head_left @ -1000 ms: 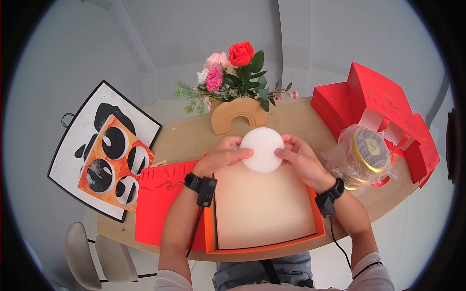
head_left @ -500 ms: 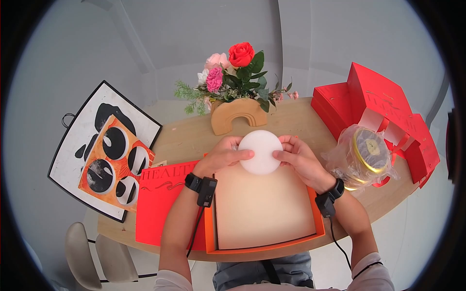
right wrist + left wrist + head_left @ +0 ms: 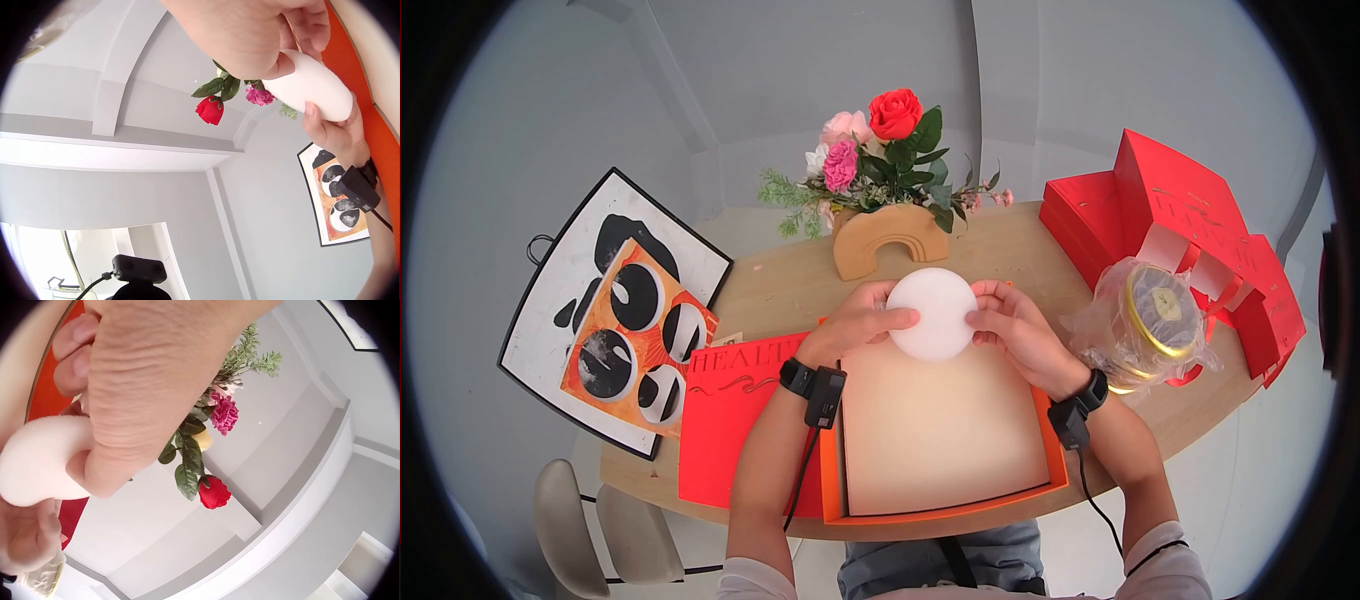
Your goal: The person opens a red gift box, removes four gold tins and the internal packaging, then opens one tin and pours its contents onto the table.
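Note:
A round white disc (image 3: 932,314) is held up over the far edge of an open orange box (image 3: 832,470) with a cream inside. My left hand (image 3: 852,322) pinches its left side, thumb on the near face. The right hand (image 3: 1025,335) pinches the opposite side with the thumb in front and fingers behind. In the left wrist view the disc (image 3: 44,461) looks thick and soft-edged, with the left thumb pressed on it. From the right wrist view, the disc (image 3: 312,87) sits between both hands.
A wooden arch vase (image 3: 890,236) with flowers stands behind the disc. Left lie a red lid (image 3: 730,440) and a framed picture (image 3: 550,330) with an orange card (image 3: 615,300). On the right are a plastic-wrapped jar (image 3: 1150,315) and red boxes (image 3: 1190,200).
The disc has shifted slightly left and a little toward the body, still between both hands. Both hands have stayed almost in place.

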